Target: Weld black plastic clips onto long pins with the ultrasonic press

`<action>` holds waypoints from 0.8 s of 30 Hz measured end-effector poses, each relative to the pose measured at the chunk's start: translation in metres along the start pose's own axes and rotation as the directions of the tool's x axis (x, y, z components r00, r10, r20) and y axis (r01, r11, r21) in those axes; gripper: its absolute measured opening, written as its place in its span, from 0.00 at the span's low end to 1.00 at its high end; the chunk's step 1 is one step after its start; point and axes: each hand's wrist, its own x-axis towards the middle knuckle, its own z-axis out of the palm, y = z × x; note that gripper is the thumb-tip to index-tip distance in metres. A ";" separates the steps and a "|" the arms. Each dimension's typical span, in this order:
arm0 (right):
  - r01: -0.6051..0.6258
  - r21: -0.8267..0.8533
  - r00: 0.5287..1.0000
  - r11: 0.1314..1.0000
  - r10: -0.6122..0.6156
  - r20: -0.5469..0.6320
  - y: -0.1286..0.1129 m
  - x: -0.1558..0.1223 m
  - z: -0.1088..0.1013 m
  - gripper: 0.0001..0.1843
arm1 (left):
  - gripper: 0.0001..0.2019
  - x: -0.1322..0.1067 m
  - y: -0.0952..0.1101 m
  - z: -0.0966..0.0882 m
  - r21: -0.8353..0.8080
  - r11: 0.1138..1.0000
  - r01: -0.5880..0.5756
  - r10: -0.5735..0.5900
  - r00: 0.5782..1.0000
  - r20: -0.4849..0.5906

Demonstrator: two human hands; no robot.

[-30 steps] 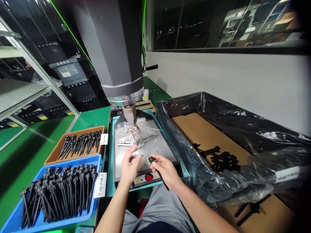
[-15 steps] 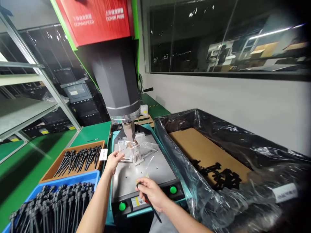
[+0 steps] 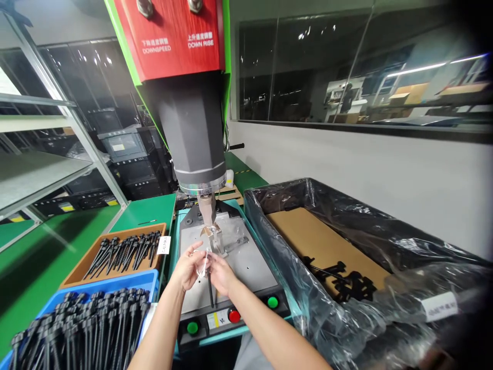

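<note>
My left hand [image 3: 188,267] is at the front of the metal fixture [image 3: 216,240], its fingers curled on a piece of clear plastic film [image 3: 203,266]. Close against it, my right hand [image 3: 221,273] grips a slim black plastic rod [image 3: 211,295], which points down toward me. The rod's upper end is hidden by the fingers and film. Directly above the fixture hangs the press's metal horn [image 3: 207,209]. More clear film [image 3: 235,231] lies on the metal plate [image 3: 252,277] behind the hands.
Left stand an orange bin [image 3: 73,276] and a blue bin [image 3: 156,282], both holding many black rods. A large box lined with dark plastic [image 3: 277,241] is at right, with several black parts [image 3: 352,280] inside. Green buttons [image 3: 192,327] and a red button [image 3: 233,315] line the machine's front.
My right hand has moved up and forward with the black rod to meet my left hand. My left hand has come slightly toward me, with film now between the fingers. The view has tilted upward.
</note>
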 end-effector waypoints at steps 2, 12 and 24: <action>0.104 -0.077 0.994 0.992 -0.105 -0.010 -0.011 0.005 -0.001 0.24 | 0.31 0.000 -0.002 0.004 0.009 1.000 -0.019 0.019 1.000 0.005; 0.419 -0.338 0.875 0.843 -0.475 -0.099 -0.041 0.019 -0.023 0.42 | 0.40 0.007 -0.019 0.026 0.028 0.998 -0.061 0.062 0.997 -0.040; 0.331 -0.819 0.846 0.470 -0.532 0.037 -0.034 0.026 -0.040 0.34 | 0.46 0.002 -0.025 0.022 0.006 0.987 -0.161 0.161 0.987 -0.004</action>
